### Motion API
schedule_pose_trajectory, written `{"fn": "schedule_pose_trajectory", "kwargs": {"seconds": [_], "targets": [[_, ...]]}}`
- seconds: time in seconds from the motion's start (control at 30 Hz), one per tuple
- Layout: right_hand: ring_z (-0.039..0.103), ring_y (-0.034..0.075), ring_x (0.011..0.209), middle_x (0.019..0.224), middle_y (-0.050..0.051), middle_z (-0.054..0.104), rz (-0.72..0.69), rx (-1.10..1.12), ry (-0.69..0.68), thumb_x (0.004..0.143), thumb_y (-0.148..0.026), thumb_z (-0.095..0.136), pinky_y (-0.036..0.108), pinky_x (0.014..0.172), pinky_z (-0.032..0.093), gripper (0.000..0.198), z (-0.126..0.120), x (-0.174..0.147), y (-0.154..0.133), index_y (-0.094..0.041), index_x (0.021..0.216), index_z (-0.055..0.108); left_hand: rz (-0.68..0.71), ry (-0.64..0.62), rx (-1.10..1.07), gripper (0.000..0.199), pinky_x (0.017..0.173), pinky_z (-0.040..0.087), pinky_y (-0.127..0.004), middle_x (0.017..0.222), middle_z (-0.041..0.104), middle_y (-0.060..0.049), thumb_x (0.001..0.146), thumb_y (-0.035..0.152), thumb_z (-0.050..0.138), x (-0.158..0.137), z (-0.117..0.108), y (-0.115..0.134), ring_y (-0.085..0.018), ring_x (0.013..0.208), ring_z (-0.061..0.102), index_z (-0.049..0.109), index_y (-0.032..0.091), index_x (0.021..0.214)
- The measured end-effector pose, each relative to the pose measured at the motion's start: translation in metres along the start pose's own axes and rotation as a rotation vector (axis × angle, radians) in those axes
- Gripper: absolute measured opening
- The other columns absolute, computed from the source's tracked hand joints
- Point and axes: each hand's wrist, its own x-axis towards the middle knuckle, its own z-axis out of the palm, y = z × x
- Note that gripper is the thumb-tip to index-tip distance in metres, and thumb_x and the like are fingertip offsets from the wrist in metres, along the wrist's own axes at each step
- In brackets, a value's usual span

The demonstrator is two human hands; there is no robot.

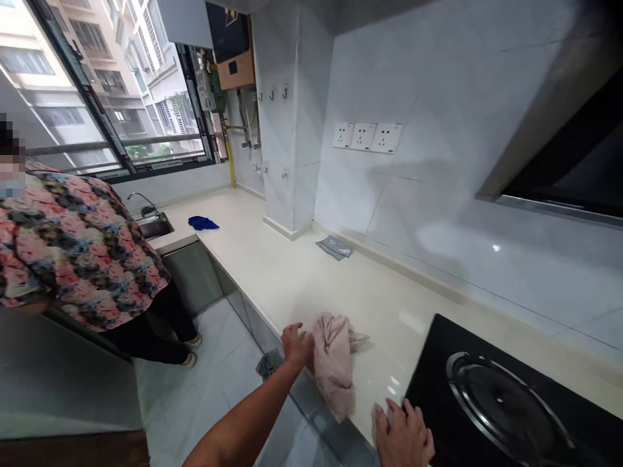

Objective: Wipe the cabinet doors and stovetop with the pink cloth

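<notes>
At counter's front edge: left hand (296, 345) extended, fingers closed on pink cloth (333, 370), which drapes partly over the edge of the cream countertop (292, 279). Right hand (403, 436) flat, fingers spread, gripping nothing, at 5 o'clock from cloth, touching black cooktop (506, 395). Grey cloth (335, 247) at 12 o'clock; blue cloth (202, 223), sink (154, 227) at 11. Person in floral shirt (73, 246) at 9.

A cream countertop (292, 272) runs from the frame's centre to a steel sink (154, 227) under the daylit window (97, 97) at upper left. White wall tiles (438, 97) carry three sockets (367, 137); pale grey floor tiles (204, 383) fill the lower left.
</notes>
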Motion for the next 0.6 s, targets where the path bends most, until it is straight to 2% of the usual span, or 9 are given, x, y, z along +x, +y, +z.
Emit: {"fn": "schedule_pose_trajectory", "kwargs": {"seconds": [0.07, 0.17, 0.27, 0.33, 0.4, 0.47, 0.6], "targets": [[0.046, 0.047, 0.126, 0.126, 0.021, 0.056, 0.006, -0.008, -0.033, 0.091, -0.057, 0.043, 0.069, 0.093, 0.037, 0.049, 0.004, -0.005, 0.007, -0.022, 0.117, 0.065, 0.016, 0.107, 0.126, 0.036, 0.114, 0.026, -0.06, 0.126, 0.061, -0.018, 0.082, 0.037, 0.061, 0.001, 0.001, -0.02, -0.035, 0.132, 0.046, 0.068, 0.015, 0.11], [0.046, 0.043, 0.128, 0.132, 0.02, 0.053, -0.006, 0.01, -0.065, 0.094, -0.055, 0.043, 0.067, 0.101, 0.034, 0.048, 0.002, -0.008, 0.006, -0.02, 0.123, 0.059, 0.093, 0.172, 0.3, 0.023, 0.11, 0.034, -0.055, 0.112, 0.066, -0.011, 0.08, 0.024, 0.061, -0.001, -0.009, -0.041, -0.03, 0.12, 0.054, 0.069, 0.019, 0.101], [0.044, 0.04, 0.131, 0.141, 0.021, 0.046, -0.072, 0.057, -0.074, 0.095, -0.055, 0.045, 0.063, 0.107, 0.032, 0.054, -0.007, 0.003, -0.014, -0.02, 0.137, 0.048, 0.185, 0.194, 0.436, 0.023, 0.105, 0.04, -0.05, 0.109, 0.066, -0.008, 0.081, 0.019, 0.059, 0.0, -0.026, -0.051, -0.026, 0.115, 0.055, 0.069, 0.021, 0.101], [0.035, 0.041, 0.139, 0.15, 0.021, 0.035, -0.161, 0.105, -0.124, 0.095, -0.055, 0.046, 0.062, 0.109, 0.031, 0.06, -0.009, 0.023, -0.037, -0.022, 0.145, 0.04, 0.241, 0.194, 0.513, 0.023, 0.104, 0.042, -0.049, 0.113, 0.065, -0.009, 0.084, 0.02, 0.057, 0.005, -0.038, -0.055, -0.026, 0.116, 0.055, 0.068, 0.021, 0.104], [0.024, 0.041, 0.145, 0.156, 0.018, 0.025, -0.241, 0.152, -0.218, 0.095, -0.054, 0.047, 0.062, 0.11, 0.03, 0.064, -0.005, 0.048, -0.066, -0.025, 0.15, 0.034, 0.3, 0.159, 0.575, 0.024, 0.103, 0.043, -0.049, 0.116, 0.064, -0.01, 0.087, 0.021, 0.055, 0.014, -0.049, -0.057, -0.026, 0.117, 0.054, 0.067, 0.021, 0.107], [0.016, 0.041, 0.147, 0.158, 0.014, 0.022, -0.257, 0.166, -0.307, 0.094, -0.051, 0.05, 0.062, 0.11, 0.03, 0.066, 0.009, 0.071, -0.096, -0.028, 0.152, 0.032, 0.37, 0.09, 0.621, 0.024, 0.104, 0.044, -0.048, 0.118, 0.063, -0.01, 0.089, 0.022, 0.054, 0.027, -0.057, -0.056, -0.025, 0.118, 0.054, 0.067, 0.021, 0.109], [0.012, 0.047, 0.146, 0.157, 0.012, 0.027, -0.209, 0.094, -0.404, 0.086, -0.042, 0.062, 0.068, 0.109, 0.023, 0.062, 0.052, 0.088, -0.151, -0.03, 0.145, 0.047, 0.529, -0.117, 0.652, 0.027, 0.107, 0.045, -0.044, 0.124, 0.062, -0.008, 0.092, 0.026, 0.053, 0.055, -0.06, -0.05, -0.023, 0.122, 0.054, 0.066, 0.024, 0.116]]}}
